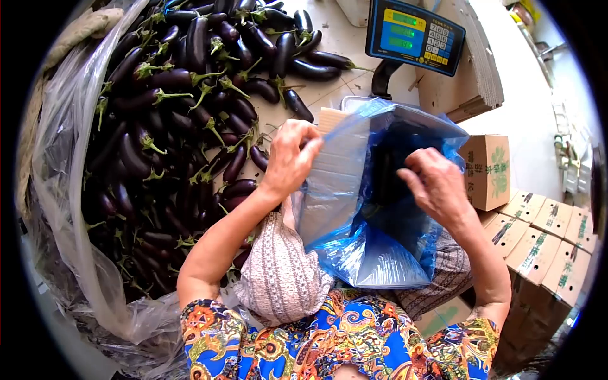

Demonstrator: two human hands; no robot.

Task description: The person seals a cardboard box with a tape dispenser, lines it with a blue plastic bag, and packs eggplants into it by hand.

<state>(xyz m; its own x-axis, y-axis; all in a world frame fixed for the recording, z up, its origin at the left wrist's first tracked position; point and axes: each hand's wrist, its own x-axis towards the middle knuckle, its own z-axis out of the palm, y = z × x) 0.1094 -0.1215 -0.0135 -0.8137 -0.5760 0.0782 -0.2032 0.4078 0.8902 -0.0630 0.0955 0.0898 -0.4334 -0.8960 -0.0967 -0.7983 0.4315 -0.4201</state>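
My left hand (pixel 294 152) pinches the left edge of a blue plastic bag (pixel 364 256), which lines an open box (pixel 335 152) in front of my lap. Over the right part of the bag's opening is my right hand (pixel 434 180), its thumb and fingers apart and nothing visible between them. The inside of the bag is dark, and its contents are hard to make out. A large pile of dark purple eggplants (pixel 196 44) with green stems lies to the left of my left hand.
Behind the box stands a scale display (pixel 415 35) on a black post. Clear plastic sheeting (pixel 69 183) borders the pile on the left. Cardboard cartons (pixel 538 234) are stacked at the right, with another carton (pixel 487 171) beside the bag. My knees flank the box.
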